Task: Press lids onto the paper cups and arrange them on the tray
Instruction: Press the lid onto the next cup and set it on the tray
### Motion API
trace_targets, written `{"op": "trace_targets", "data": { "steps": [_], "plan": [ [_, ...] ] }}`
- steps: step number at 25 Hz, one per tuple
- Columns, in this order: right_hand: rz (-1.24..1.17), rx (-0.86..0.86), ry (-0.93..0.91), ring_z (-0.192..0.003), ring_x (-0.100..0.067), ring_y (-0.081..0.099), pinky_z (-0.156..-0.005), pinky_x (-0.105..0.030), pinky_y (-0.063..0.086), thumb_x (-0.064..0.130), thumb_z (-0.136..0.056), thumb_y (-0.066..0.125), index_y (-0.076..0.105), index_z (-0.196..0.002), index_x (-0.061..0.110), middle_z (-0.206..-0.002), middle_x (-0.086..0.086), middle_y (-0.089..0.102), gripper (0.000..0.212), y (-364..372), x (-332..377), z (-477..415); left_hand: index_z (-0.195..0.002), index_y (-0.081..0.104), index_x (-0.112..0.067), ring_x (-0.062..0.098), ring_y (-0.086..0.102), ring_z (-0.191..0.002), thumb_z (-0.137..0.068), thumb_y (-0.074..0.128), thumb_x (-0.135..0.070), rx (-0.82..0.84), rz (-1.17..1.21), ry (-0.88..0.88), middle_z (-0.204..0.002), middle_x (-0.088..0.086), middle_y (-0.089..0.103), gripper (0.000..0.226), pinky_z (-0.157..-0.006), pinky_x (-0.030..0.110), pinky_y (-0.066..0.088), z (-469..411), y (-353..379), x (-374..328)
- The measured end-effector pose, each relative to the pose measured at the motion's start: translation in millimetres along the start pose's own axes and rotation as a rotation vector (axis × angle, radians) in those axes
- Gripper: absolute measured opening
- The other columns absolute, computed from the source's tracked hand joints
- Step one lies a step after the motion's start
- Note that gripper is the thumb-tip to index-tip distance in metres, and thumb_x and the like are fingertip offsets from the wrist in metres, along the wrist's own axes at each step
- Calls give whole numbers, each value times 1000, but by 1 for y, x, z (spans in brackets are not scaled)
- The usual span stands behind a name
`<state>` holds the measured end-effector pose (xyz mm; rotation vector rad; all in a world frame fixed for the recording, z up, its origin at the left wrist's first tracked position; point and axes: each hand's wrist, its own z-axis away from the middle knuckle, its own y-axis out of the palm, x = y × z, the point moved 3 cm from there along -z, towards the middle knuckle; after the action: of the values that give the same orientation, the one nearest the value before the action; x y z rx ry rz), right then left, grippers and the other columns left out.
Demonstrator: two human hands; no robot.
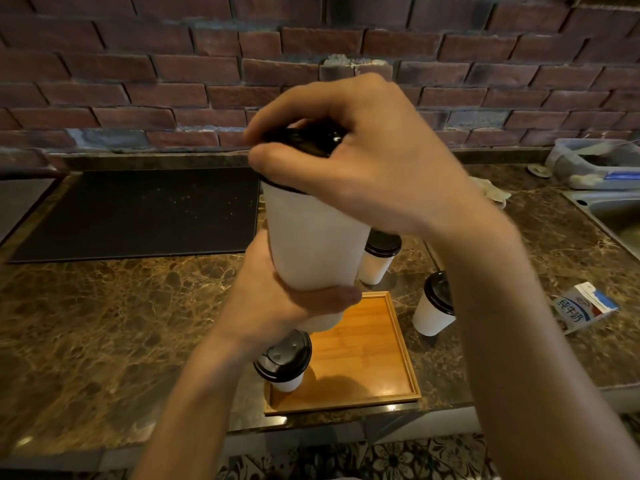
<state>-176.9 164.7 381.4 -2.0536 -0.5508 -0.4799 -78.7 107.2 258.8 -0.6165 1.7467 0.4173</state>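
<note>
1. Brown marbled stone forms the surface (114,323), backed by a red brick wall (138,74); a black mat (138,213) lies on it at the left.
2. Held up in the air above the surface is a white paper cup (311,244), tilted slightly, with a black lid (304,142) on its top.
3. The left hand (277,299) is wrapped around the lower part of this cup, fingers closed on its wall.
4. The right hand (363,161) is curled over the lid from above, with fingers and thumb closed on its edge.
5. A wooden tray (367,348) sits near the front edge of the surface, below the held cup.
6. One lidded cup (284,362) stands in the tray's near left corner.
7. Two more lidded cups stand on the surface off the tray: one (377,258) just behind it, another (434,306) to its right.
8. A milk carton (585,306) lies on its side further right, and a metal sink (613,216) shows at the right edge.
</note>
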Motion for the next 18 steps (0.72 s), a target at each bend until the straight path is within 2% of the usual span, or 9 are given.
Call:
{"op": "trace_targets", "data": {
  "steps": [2, 4, 6, 7, 9, 11, 14, 16, 18],
  "plan": [
    [-255, 225, -120, -105, -7, 61, -83, -21, 50, 22, -92, 61, 62, -117, 20, -112, 0, 65, 25, -7, -5, -1, -119, 53, -13, 23, 65, -98, -46, 83, -22, 219, 58, -50, -105, 4, 65, 79, -76, 36, 57, -6, -6, -2],
    [-358, 300, -185, -111, -17, 61, -88, -26, 50, 13, -92, 60, 53, -123, 17, -117, -11, 63, 32, -7, -10, -2, -118, 54, -10, 32, 62, -101, -47, 80, -15, 343, 118, -92, -107, 13, 63, 76, -84, 49, 54, -8, -8, 0],
    [-310, 212, -86, -109, -13, 62, -89, -25, 51, 15, -92, 60, 62, -117, 18, -113, -6, 67, 25, -1, -14, -3, -120, 53, -10, 34, 61, -103, -45, 81, -19, 274, 98, -138, -109, 16, 62, 81, -85, 56, 52, -9, -7, 6],
    [-241, 141, -25, -105, -7, 63, -87, -23, 52, 22, -92, 61, 68, -110, 21, -108, 3, 69, 20, 2, -14, -4, -119, 54, -12, 30, 62, -102, -43, 83, -24, 185, 63, -139, -108, 12, 63, 83, -82, 54, 53, -10, -6, 9],
    [8, 21, 104, -94, -4, 63, -81, -29, 55, 40, -90, 59, 72, -100, 35, -95, 18, 68, 18, 12, -15, -6, -119, 53, -20, 17, 64, -97, -39, 85, -36, -17, -25, -127, -104, 0, 64, 87, -71, 38, 56, -10, -4, 12],
    [152, -72, 159, -86, -6, 62, -73, -35, 56, 49, -89, 55, 71, -95, 40, -88, 18, 68, 18, 22, -12, -9, -124, 48, -21, 15, 64, -96, -39, 85, -40, -132, -77, -116, -107, -1, 63, 94, -67, 28, 55, -13, -1, 13],
    [122, -115, 140, -86, -5, 64, -75, -36, 55, 45, -90, 56, 71, -93, 38, -87, 16, 70, 17, 18, -13, -12, -125, 46, -21, 10, 63, -94, -38, 84, -43, -151, -122, -98, -107, -3, 62, 98, -65, 24, 55, -15, 0, 9],
    [-15, 0, 21, -96, -4, 64, -85, -33, 54, 33, -92, 58, 71, -96, 32, -97, 13, 72, 13, 9, -17, -13, -121, 51, -19, 10, 65, -92, -37, 84, -41, -80, -101, -102, -102, -5, 64, 93, -67, 26, 56, -15, -5, 8],
    [-245, 165, -95, -107, -10, 64, -93, -31, 51, 16, -93, 59, 68, -104, 21, -108, -1, 71, 15, 1, -20, -11, -118, 55, -15, 22, 66, -95, -39, 84, -31, 68, 6, -124, -102, 4, 66, 85, -75, 37, 57, -16, -7, 9]
  ]
}}
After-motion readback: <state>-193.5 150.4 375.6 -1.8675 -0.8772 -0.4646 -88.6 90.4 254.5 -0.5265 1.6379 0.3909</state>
